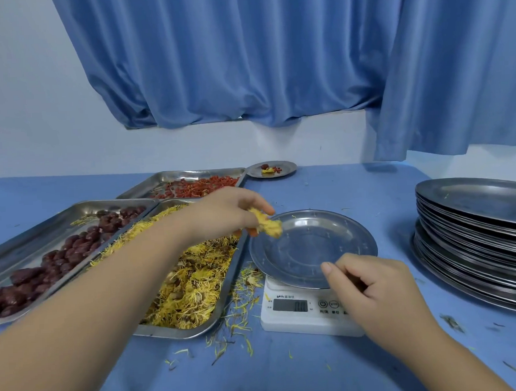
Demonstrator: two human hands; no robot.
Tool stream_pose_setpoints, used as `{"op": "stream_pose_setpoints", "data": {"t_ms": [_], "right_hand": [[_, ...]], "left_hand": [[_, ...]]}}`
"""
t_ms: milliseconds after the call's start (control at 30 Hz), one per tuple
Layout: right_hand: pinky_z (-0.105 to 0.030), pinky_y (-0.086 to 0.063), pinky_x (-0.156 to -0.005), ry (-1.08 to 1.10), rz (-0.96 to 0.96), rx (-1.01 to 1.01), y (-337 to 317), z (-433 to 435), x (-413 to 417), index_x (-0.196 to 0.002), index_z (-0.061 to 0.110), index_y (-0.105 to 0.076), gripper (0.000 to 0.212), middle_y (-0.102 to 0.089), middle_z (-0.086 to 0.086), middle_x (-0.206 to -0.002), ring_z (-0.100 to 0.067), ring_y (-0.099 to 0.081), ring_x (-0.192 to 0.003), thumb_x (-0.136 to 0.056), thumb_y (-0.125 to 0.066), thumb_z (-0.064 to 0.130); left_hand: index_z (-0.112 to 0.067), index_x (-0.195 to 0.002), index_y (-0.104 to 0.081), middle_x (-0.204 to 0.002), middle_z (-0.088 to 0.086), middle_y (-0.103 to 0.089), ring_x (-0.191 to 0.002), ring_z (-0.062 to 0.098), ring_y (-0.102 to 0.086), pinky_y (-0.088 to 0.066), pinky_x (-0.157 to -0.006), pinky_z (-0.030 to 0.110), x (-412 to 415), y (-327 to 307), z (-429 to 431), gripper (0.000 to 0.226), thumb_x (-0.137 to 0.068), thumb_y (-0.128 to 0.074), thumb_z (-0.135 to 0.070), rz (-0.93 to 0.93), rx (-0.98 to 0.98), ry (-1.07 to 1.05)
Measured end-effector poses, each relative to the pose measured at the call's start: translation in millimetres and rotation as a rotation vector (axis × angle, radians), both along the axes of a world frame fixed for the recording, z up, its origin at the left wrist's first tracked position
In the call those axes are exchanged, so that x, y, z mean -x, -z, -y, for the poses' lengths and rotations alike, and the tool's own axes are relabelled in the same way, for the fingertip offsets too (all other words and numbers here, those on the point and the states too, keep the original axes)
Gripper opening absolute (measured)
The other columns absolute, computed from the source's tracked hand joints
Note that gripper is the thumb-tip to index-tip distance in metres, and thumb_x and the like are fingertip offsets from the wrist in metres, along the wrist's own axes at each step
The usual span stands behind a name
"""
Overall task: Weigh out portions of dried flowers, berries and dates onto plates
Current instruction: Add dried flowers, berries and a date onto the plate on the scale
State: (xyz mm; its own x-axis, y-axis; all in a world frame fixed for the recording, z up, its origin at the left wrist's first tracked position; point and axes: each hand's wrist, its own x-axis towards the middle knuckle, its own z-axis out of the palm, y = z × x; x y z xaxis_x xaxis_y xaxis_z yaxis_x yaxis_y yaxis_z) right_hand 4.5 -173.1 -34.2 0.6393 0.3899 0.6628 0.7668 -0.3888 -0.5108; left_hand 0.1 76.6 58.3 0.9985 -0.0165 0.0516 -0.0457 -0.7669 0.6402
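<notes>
My left hand (pixel 231 214) pinches a flower clump (pixel 271 225) over the left rim of the plate (pixel 313 252). Right hand (pixel 375 290) at plate's near rim, fingers curled; can't tell if it holds anything.

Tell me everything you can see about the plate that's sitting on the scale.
The plate is round, shallow and shiny, apparently stainless steel, with a broad flat rim and a sunken centre. It sits level on the white digital scale and looks almost empty. The left hand holds yellow dried flowers over its left edge; the right hand hovers at its near rim, contact unclear.
</notes>
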Motion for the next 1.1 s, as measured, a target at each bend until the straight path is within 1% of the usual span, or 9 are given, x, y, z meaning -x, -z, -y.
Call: {"op": "stream_pose_setpoints", "data": {"t_ms": [133,267,400,500,633,733,867,967,1100], "right_hand": [[-0.025,-0.028,-0.047,0.006,0.004,-0.01,0.7,1.9,-3.4,-0.053,0.017,-0.036,0.045,-0.038,-0.006,-0.05,-0.015,-0.034,-0.047,-0.089,-0.061,0.026],[-0.028,-0.03,-0.047,-0.002,0.0,-0.002,1.0,1.8,-3.2,-0.052,0.016,-0.038,0.044,-0.04,-0.005,-0.05,-0.016,-0.035,-0.047,-0.088,-0.063,0.022],[-0.028,-0.032,-0.047,-0.013,-0.009,0.002,-0.7,2.3,-1.1,-0.052,0.016,-0.038,0.043,-0.041,-0.004,-0.048,-0.017,-0.038,-0.047,-0.087,-0.056,0.034],[-0.028,-0.032,-0.048,-0.017,-0.002,0.012,-0.4,1.9,0.2,-0.053,0.015,-0.04,0.042,-0.041,-0.004,-0.048,-0.018,-0.039,-0.048,-0.087,-0.056,0.034],[-0.029,-0.032,-0.048,-0.027,0.01,0.04,0.9,0.1,1.3,-0.053,0.016,-0.038,0.042,-0.04,-0.005,-0.05,-0.017,-0.038,-0.048,-0.087,-0.053,0.036],[-0.028,-0.032,-0.049,-0.031,0.005,0.049,1.8,-0.8,0.8,-0.053,0.017,-0.037,0.042,-0.04,-0.005,-0.052,-0.016,-0.036,-0.047,-0.087,-0.054,0.035],[-0.026,-0.03,-0.048,-0.022,-0.009,0.047,2.5,0.2,0.6,-0.053,0.017,-0.036,0.042,-0.04,-0.005,-0.051,-0.015,-0.036,-0.048,-0.087,-0.055,0.033],[-0.021,-0.028,-0.046,-0.018,-0.02,0.033,2.8,1.7,0.5,-0.052,0.017,-0.039,0.041,-0.042,-0.004,-0.051,-0.012,-0.036,-0.046,-0.087,-0.056,0.032],[-0.019,-0.028,-0.046,-0.008,-0.023,0.039,2.2,3.4,-0.4,-0.053,0.015,-0.041,0.04,-0.044,-0.004,-0.052,-0.01,-0.036,-0.046,-0.086,-0.055,0.033]], "left_hand": [[-0.037,-0.101,-0.071,-0.091,0.0,-0.075,-0.088,0.018,-0.07,-0.052,-0.087,0.036,-19.9,15.0,37.0,0.031,-0.084,-0.064,-0.012,-0.062,-0.071,0.096],[-0.036,-0.113,-0.069,-0.097,-0.022,-0.067,-0.093,-0.002,-0.063,-0.045,-0.081,0.014,-27.6,19.5,43.0,0.025,-0.093,-0.058,-0.024,-0.092,-0.202,0.109],[-0.042,-0.12,-0.064,-0.13,-0.021,-0.056,-0.117,-0.001,-0.05,-0.034,-0.099,0.023,-20.0,4.6,15.9,0.026,-0.099,-0.049,-0.038,-0.064,-0.28,0.068],[-0.044,-0.118,-0.064,-0.115,-0.033,-0.06,-0.1,-0.012,-0.057,-0.039,-0.086,0.019,-5.2,-4.7,-12.3,0.025,-0.098,-0.049,-0.042,-0.006,-0.213,-0.006],[-0.043,-0.103,-0.065,-0.093,-0.019,-0.07,-0.08,-0.006,-0.064,-0.047,-0.079,0.024,13.8,-8.6,-47.5,0.013,-0.094,-0.056,-0.039,0.006,-0.278,-0.102],[-0.036,-0.106,-0.063,-0.106,-0.014,-0.064,-0.093,0.001,-0.06,-0.044,-0.085,0.026,24.2,-6.4,-64.9,0.014,-0.093,-0.062,-0.03,-0.146,-0.427,-0.123],[-0.029,-0.121,-0.059,-0.117,-0.007,-0.057,-0.106,0.014,-0.055,-0.044,-0.091,0.03,31.7,2.3,-74.9,0.036,-0.087,-0.07,-0.029,-0.338,-0.624,-0.198],[-0.03,-0.123,-0.059,-0.118,-0.005,-0.054,-0.105,0.016,-0.052,-0.045,-0.088,0.03,34.2,7.3,-78.5,0.042,-0.084,-0.072,-0.022,-0.341,-0.69,-0.218],[-0.036,-0.119,-0.061,-0.115,-0.005,-0.055,-0.093,0.008,-0.053,-0.041,-0.067,0.021,37.0,5.3,-85.9,0.042,-0.084,-0.065,-0.013,-0.209,-0.656,-0.226]]}}
